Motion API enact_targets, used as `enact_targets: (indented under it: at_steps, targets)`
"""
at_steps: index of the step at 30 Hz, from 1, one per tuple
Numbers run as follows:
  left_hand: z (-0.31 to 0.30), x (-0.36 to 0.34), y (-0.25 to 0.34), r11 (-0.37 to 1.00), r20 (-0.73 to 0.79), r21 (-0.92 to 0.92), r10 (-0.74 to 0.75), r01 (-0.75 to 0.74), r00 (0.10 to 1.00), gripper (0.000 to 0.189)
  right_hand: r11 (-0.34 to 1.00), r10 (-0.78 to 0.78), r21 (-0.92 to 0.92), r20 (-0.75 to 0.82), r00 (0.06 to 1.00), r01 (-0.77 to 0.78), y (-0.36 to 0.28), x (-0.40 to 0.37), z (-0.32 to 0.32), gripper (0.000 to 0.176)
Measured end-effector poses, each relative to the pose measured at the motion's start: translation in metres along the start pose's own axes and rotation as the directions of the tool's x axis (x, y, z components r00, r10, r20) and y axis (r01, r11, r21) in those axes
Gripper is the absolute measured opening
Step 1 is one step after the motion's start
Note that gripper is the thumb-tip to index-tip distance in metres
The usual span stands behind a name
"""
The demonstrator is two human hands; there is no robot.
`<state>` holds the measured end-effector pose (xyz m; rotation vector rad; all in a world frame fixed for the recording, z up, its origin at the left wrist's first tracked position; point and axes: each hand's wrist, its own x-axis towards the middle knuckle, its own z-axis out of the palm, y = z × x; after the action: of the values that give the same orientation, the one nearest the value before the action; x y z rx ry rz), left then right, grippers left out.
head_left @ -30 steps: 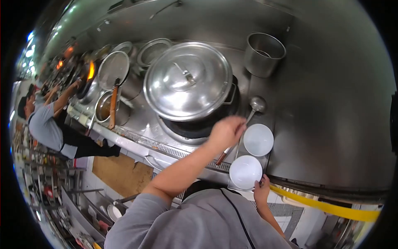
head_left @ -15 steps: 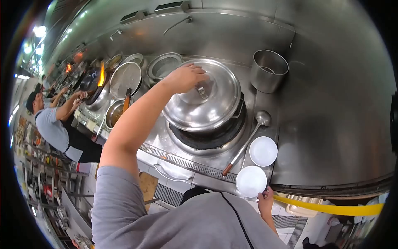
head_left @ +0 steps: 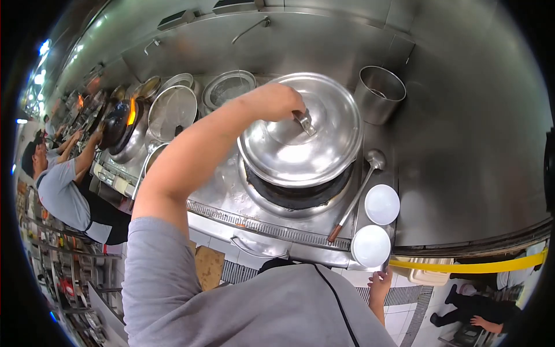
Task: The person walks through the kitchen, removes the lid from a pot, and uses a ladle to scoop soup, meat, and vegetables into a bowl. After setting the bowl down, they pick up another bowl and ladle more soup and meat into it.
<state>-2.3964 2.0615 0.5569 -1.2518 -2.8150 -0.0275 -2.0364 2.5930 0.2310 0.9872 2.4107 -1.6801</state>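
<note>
My left hand (head_left: 282,103) is closed on the handle of a large round metal pot lid (head_left: 289,153). The lid covers my view of the pot beneath it and looks slightly lifted over the black burner ring (head_left: 300,195). Low on the right, my right hand (head_left: 379,283) is by the counter corner, its fingers apart and partly curled. It is just below the nearer white bowl (head_left: 370,246); whether it touches the counter edge is hard to see. A second white bowl (head_left: 382,205) stands behind that one. Beside them lies a metal ladle (head_left: 376,159) with a wooden handle end.
A tall metal pot (head_left: 380,95) stands at the back right. Round strainers (head_left: 173,113) and a metal basin (head_left: 229,89) are at the back left. Farther left, a co-worker (head_left: 63,182) handles a wok (head_left: 117,122) by a flame. A yellow strip (head_left: 462,265) runs along the right.
My left hand has gone from resting over the lid to gripping its handle, and the lid looks higher. My right hand has moved slightly away from the nearer bowl. The view has shifted.
</note>
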Motion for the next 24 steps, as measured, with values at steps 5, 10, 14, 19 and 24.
enact_targets:
  at_steps: [5,10,14,19,24]
  targets:
    - [-0.052,-0.078,0.019,0.995,-0.243,-0.072,-0.082,0.066,0.966,0.032,0.999,0.017,0.038,-0.074,0.997,-0.015,0.014,-0.011,-0.010,0.066]
    - [-0.071,-0.183,0.048,0.972,-0.305,-0.022,-0.231,0.236,0.924,0.029,1.000,0.007,0.001,-0.099,0.995,-0.006,0.024,-0.014,-0.010,0.064]
    - [-0.047,-0.246,0.072,0.913,-0.278,-0.116,-0.408,0.392,0.869,0.030,0.991,-0.116,-0.085,-0.139,0.983,0.105,0.029,-0.020,0.000,0.055]
    - [0.010,-0.295,0.086,0.804,-0.227,-0.376,-0.562,0.460,0.795,0.033,0.973,-0.158,-0.186,-0.115,0.981,0.135,0.023,-0.023,0.008,0.051]
    - [0.085,-0.317,0.103,0.650,-0.167,-0.550,-0.701,0.524,0.693,0.032,0.943,-0.232,-0.262,-0.078,0.970,0.205,0.037,-0.016,0.006,0.049]
